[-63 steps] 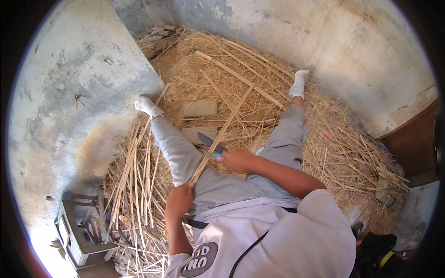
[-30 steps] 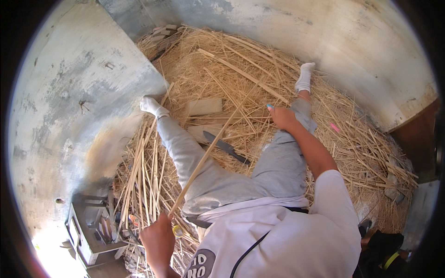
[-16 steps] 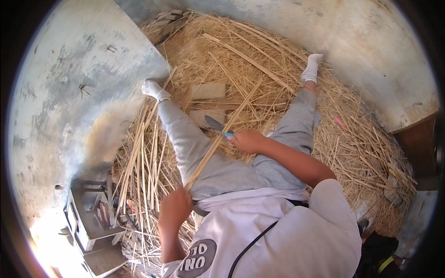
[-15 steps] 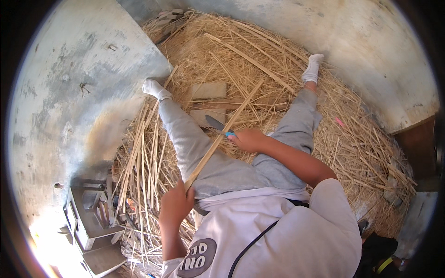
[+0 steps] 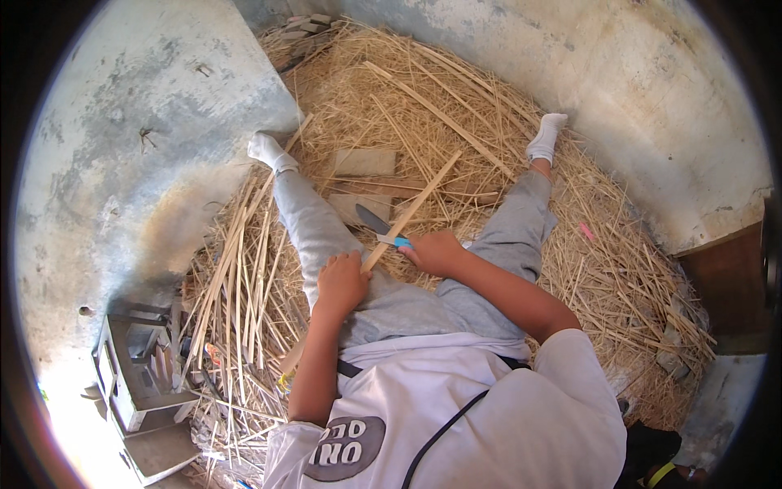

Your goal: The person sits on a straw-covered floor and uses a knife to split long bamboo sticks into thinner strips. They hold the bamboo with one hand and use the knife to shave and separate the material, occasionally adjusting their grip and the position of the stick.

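Observation:
A long flat bamboo strip (image 5: 425, 192) slants across my lap, its far end pointing up and right between my legs. My left hand (image 5: 342, 281) is closed around its near part, above my left thigh. In my right hand (image 5: 436, 251) is a knife (image 5: 374, 220) with a dark blade and a light-blue grip, my fingers wrapped round the handle. The blade crosses the strip near the middle and points up and left. From this view I cannot tell how deep its edge meets the bamboo.
Shavings and thin bamboo strips (image 5: 619, 269) cover the floor around my outstretched legs. Two flat blocks (image 5: 366, 162) lie between my feet. Longer strips (image 5: 248, 269) are heaped at left beside a grey wooden frame (image 5: 151, 375). Worn walls (image 5: 155, 106) close in the space.
My left hand has moved up along the bamboo strip, closer to the knife. The knife and my right hand stay nearly in place, and the view has shifted slightly.

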{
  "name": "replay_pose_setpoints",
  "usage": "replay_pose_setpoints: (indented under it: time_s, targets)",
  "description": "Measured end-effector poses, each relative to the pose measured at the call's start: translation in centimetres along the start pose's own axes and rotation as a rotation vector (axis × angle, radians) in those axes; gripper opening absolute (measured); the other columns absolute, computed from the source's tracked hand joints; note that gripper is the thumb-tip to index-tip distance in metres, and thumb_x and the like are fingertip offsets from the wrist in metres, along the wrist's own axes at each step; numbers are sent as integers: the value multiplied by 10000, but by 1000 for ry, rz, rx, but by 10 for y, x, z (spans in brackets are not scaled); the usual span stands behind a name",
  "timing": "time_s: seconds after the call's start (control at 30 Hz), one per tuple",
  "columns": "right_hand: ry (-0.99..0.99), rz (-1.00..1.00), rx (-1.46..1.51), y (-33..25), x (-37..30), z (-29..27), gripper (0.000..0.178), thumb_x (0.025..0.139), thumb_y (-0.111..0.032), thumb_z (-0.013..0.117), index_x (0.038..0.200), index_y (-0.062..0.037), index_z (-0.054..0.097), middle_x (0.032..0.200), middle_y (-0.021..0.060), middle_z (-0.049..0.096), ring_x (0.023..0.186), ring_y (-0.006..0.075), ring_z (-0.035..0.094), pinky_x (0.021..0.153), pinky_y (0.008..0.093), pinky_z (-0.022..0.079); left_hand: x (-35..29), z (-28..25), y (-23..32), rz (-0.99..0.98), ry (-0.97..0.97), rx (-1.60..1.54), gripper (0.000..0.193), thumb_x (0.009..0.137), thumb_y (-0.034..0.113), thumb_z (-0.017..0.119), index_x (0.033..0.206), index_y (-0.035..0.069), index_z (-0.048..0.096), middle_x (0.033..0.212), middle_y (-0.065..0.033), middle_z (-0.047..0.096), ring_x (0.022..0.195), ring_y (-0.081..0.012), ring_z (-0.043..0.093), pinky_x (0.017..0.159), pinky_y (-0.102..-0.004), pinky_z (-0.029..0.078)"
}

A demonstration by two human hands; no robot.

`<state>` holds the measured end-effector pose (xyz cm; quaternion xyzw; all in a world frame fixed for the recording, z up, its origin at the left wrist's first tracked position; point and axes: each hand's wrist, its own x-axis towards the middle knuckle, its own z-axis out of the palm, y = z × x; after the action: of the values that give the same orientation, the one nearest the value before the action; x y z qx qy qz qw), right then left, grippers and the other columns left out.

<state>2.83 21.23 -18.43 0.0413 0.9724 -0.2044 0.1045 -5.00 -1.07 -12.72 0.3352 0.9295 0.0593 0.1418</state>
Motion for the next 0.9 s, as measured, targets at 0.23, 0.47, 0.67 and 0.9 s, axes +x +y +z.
replay_pose_setpoints:
  time_s: [0.23, 0.47, 0.67, 0.9]
  targets:
    - [177, -83, -28, 2, -2, 8, 506, 1027, -493, 463, 966, -25, 646, 740, 169, 699, 684, 363, 705, 610, 517, 533, -7, 23, 4, 64, 269, 0, 262, 875, 209, 687, 1066, 62, 582, 1022, -153, 651, 1021, -371, 620, 912, -508, 453]
    - [42, -122, 128, -22, -5, 14, 581, 1063, -501, 367, 969, 3, 640, 766, 231, 694, 726, 429, 694, 672, 531, 545, 0, 32, 3, 96, 239, 36, 119, 792, 42, 632, 910, 38, 631, 889, -143, 669, 887, -341, 665, 790, -454, 515]
    - [1, -86, 125, -12, 3, 12, 595, 1064, -513, 356, 932, -17, 656, 806, 228, 704, 768, 428, 697, 689, 537, 544, -2, 30, 5, 78, 247, -84, 40, 833, 60, 628, 850, 26, 640, 870, -175, 667, 869, -365, 655, 787, -471, 516]
    - [73, -57, 7, 4, 15, 20, 608, 1058, -532, 358, 934, -26, 672, 815, 201, 712, 770, 394, 706, 676, 524, 543, -6, 28, 3, 85, 249, -142, 66, 873, 81, 623, 862, 19, 641, 882, -182, 665, 881, -382, 642, 794, -491, 499]
